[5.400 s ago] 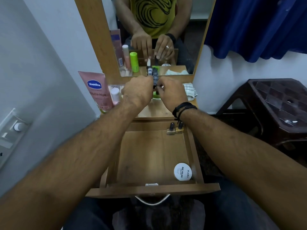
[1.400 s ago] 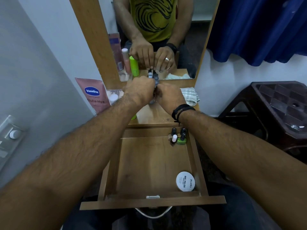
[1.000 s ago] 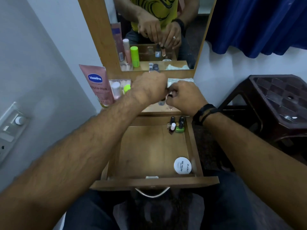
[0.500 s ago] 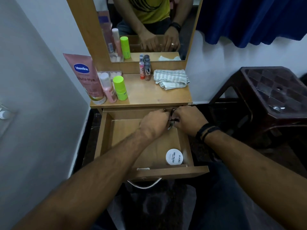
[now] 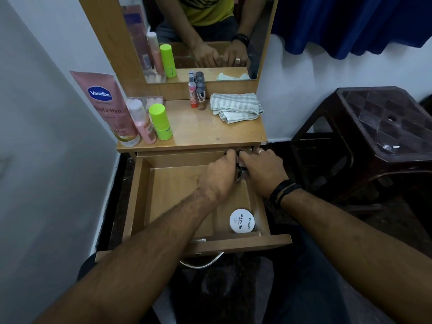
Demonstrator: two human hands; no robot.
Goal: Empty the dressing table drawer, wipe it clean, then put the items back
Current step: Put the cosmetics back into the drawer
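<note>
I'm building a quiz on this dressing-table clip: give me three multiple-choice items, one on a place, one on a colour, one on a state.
1. Where is the white nail polish remover tub?
A. drawer's front right corner
B. tabletop
C. stool

2. What colour is the capped bottle beside the pink bottle?
A. blue
B. bright green
C. black

3. How is the drawer?
A. closed
B. removed
C. pulled open

Answers:
1 A, the tub lies inside the drawer, front right.
2 B, the bottle is lime green.
3 C, its inside shows, both hands reaching in.

pink tube (image 5: 109,108), lime bottle (image 5: 160,121), striped cloth (image 5: 236,106)
</note>
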